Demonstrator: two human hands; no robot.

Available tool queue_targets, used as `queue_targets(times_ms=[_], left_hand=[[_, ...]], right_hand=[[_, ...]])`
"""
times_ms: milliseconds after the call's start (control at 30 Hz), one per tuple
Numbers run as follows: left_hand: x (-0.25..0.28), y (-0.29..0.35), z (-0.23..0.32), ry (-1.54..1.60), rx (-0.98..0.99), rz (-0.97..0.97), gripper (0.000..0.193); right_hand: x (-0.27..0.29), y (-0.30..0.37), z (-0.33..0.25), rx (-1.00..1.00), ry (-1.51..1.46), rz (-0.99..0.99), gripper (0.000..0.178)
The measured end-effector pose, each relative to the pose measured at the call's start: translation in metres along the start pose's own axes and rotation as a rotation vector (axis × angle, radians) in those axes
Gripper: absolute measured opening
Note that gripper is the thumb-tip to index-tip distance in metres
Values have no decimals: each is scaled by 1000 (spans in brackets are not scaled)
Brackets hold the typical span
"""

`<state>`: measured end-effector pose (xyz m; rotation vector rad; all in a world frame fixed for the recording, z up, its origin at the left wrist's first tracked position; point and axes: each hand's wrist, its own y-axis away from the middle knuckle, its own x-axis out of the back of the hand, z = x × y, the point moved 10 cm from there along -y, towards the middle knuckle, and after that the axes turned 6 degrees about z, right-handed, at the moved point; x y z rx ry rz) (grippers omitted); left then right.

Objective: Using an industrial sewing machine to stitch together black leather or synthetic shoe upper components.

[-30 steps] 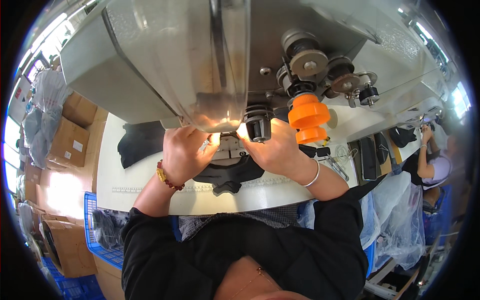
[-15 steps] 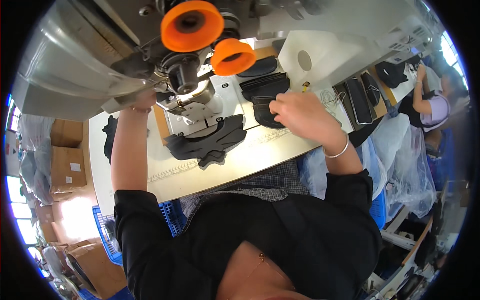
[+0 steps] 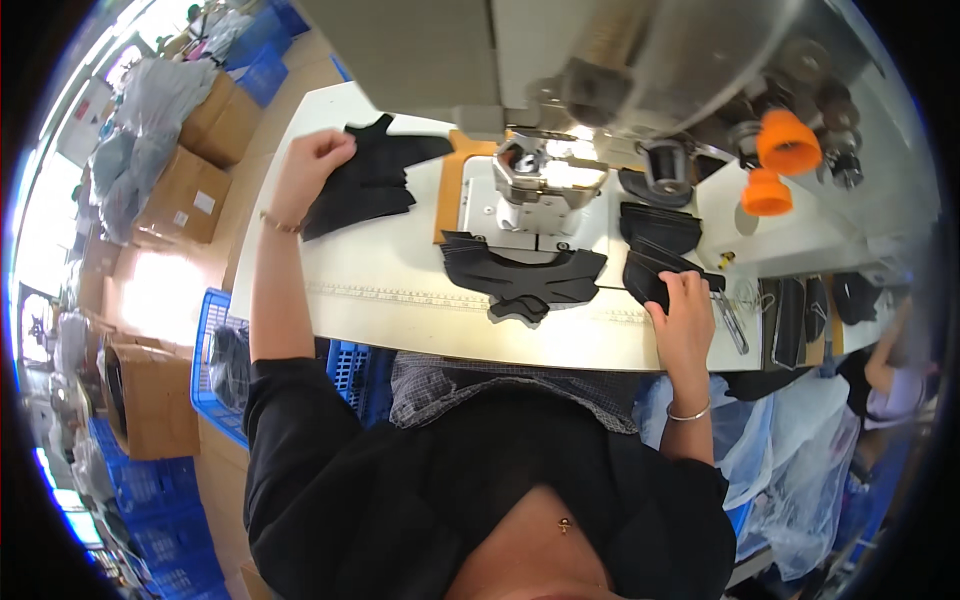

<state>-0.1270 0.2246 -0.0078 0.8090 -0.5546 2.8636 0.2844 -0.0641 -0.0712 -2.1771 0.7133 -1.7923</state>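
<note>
At the table's left, my left hand (image 3: 318,165) is closed in a pinch by the upper edge of a pile of flat black cut pieces (image 3: 370,175). Whether an edge lies between its fingertips is hidden. My right hand (image 3: 686,318) grips a dark, curved black piece (image 3: 645,272) between thumb and fingers, at the lower end of a row of black pieces (image 3: 660,228). Between my hands, a stack of curved black parts (image 3: 525,278) lies in front of the sewing machine's lit needle area (image 3: 548,175).
Orange cup-shaped knobs (image 3: 788,142) stick out of the machine head (image 3: 640,70). A printed ruler strip (image 3: 390,296) runs along the table's front. A slim silver metal tool (image 3: 735,325) lies beside my right hand. Blue baskets (image 3: 208,385) and cardboard boxes (image 3: 185,195) stand left.
My left hand has come out from behind the machine head to the left-hand pile. My right hand has moved down onto a black piece. The whole view has swung left.
</note>
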Motion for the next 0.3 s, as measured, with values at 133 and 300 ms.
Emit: queue_targets(times_ms=[133, 300], left_hand=[[28, 47, -71, 60, 181, -70, 14], [26, 56, -113, -316, 153, 85, 5]], right_hand=[[-3, -3, 2, -33, -21, -22, 48], [-3, -6, -2, -46, 29, -53, 47]])
